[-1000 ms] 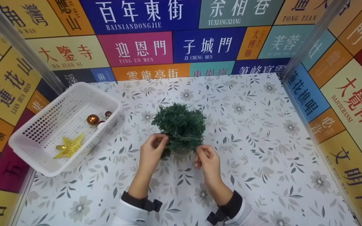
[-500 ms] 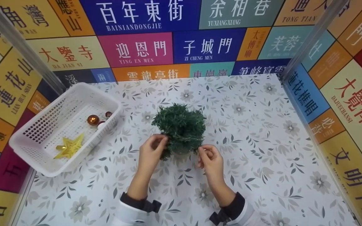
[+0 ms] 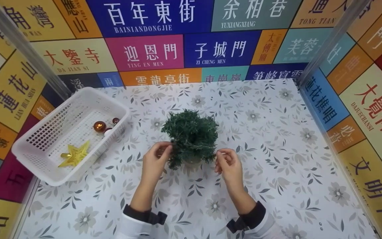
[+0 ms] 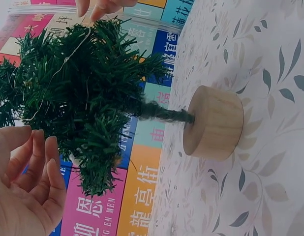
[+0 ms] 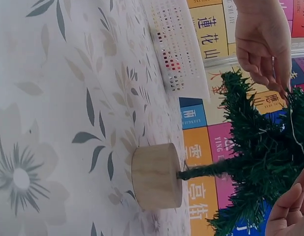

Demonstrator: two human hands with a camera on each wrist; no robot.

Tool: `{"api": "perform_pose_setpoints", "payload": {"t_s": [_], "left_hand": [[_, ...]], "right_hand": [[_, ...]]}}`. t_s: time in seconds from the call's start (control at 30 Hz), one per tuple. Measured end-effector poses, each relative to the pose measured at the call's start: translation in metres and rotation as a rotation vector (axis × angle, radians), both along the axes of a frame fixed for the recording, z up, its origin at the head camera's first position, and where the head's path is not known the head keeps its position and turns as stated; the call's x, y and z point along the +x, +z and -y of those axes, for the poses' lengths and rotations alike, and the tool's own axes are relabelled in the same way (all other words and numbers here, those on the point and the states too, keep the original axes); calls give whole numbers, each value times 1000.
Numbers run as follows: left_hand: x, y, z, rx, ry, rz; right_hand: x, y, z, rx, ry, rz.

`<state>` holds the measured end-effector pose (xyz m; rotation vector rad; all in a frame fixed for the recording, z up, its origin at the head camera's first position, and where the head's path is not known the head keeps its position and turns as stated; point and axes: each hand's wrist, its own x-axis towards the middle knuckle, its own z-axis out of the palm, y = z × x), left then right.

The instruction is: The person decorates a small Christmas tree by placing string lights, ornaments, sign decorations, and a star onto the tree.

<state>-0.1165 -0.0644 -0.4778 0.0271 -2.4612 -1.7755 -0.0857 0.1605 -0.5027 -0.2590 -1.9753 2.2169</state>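
A small artificial Christmas tree [image 3: 191,131] stands upright on a round wooden base [image 4: 213,123] in the middle of the table. A thin pale wire [image 4: 63,64] runs across its green branches. At the tree's left side my left hand [image 3: 154,161] pinches one part of the wire between thumb and forefinger; the other fingers are bent. My right hand [image 3: 229,167], at the right side, has thumb and finger together on the wire's other part. The wire is too fine to follow in the head view. The right wrist view cuts off part of my right hand [image 5: 292,209].
A white perforated basket [image 3: 46,134] stands at the left. It holds a gold star [image 3: 75,154], a shiny copper-coloured ball [image 3: 99,126] and other small balls by its right wall. Lettered panels [image 3: 144,51] wall the flowered tabletop [image 3: 260,139] at the back and sides.
Both hands have drawn slightly outward, the left hand to the left and the right hand to the right, away from the branches. The tree and the basket stay in place.
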Motion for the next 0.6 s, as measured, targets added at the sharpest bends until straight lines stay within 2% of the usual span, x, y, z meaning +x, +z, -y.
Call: {"api": "perform_pose_setpoints", "payload": {"t_s": [0.2, 0.47, 0.6], "left_hand": [[-1, -1, 5, 8, 14, 14], [-4, -1, 15, 6, 36, 36], [-9, -1, 23, -10, 67, 48]], "right_hand": [[-8, 5, -19, 23, -19, 3], [-21, 9, -36, -11, -82, -6], [-27, 11, -45, 42, -100, 8]]}}
